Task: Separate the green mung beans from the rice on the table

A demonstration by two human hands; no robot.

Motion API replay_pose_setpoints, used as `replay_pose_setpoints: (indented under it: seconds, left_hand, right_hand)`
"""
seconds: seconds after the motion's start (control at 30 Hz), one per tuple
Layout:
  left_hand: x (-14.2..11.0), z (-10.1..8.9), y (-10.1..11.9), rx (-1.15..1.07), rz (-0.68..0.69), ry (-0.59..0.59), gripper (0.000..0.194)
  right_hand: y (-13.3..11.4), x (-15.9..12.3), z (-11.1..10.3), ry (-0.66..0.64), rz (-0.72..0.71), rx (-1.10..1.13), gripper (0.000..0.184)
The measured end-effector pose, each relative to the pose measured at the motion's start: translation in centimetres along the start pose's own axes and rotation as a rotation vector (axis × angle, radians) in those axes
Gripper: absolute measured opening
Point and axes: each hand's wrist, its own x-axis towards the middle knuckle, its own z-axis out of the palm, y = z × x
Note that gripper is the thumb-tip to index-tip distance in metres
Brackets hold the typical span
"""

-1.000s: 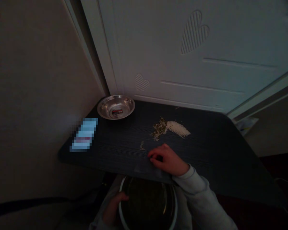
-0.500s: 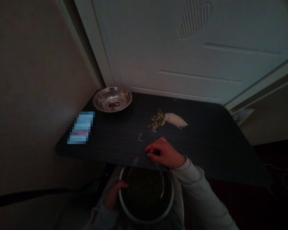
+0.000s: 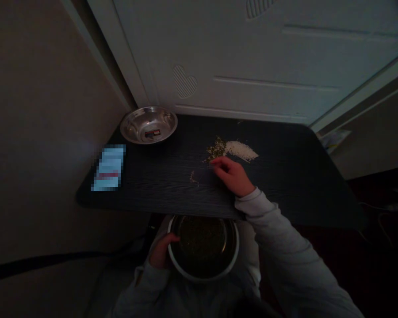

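On my lap rests a deep metal bowl (image 3: 202, 279) with dark green small grains inside, partly under the table's front edge. My left hand (image 3: 162, 251) grips its left rim, thumb over the inside. My right hand (image 3: 232, 176) is over the table, fingers slightly bent and apart, fingertips at the near edge of a mixed pile of green and white grains (image 3: 217, 148). No object shows in it. A pile of white grains (image 3: 241, 150) adjoins the mixed pile on the right. A few loose white grains (image 3: 193, 177) lie left of my right hand.
A shiny steel basin (image 3: 167, 132) with a dark label inside stands at the table's back left. A lit, blurred-out phone-like screen (image 3: 108, 168) lies near the left edge. Behind the dark table (image 3: 295, 185) rises a white panel (image 3: 239, 53) with heart shapes.
My right hand has moved forward from the table's front edge to the mixed pile, its fingers less curled. My left hand still holds the bowl. The view has tilted down slightly.
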Motion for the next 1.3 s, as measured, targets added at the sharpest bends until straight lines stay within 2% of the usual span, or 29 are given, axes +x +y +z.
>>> replay_pose_setpoints:
  seconds: [0.17,0.4,0.57,0.67,1.03,1.17,1.3]
  left_hand:
    - [0.8,-0.9,0.1,0.149,0.014,0.006,0.009]
    - [0.8,-1.0,0.4,0.111,0.001,-0.004,0.011]
    - [1.0,-1.5,0.4,0.138,0.003,0.056,0.008]
    - [1.1,-1.7,0.4,0.132,0.020,0.076,0.013]
    - [0.9,-1.2,0.8,0.055,0.031,0.035,0.013]
    - [0.9,-1.2,0.6,0.046,-0.008,0.012,0.013]
    - [1.0,-1.3,0.6,0.046,0.017,0.021,0.010]
  right_hand:
    - [-0.1,0.6,0.5,0.055,-0.087,-0.166,0.021]
    - [-0.8,-0.6,0.3,-0.098,-0.098,-0.044,0.019]
    - [-0.9,-0.8,0.0,-0.028,-0.075,-0.041,0.018]
    - [-0.9,-0.9,0.0,-0.058,-0.107,-0.032,0.018]
    - [-0.8,-1.5,0.1,-0.117,-0.184,-0.027,0.018]
    - [-0.9,-1.5,0.1,-0.067,-0.172,-0.033,0.018]
    - [-0.9,-1.5,0.1,-0.051,-0.193,-0.048,0.017]
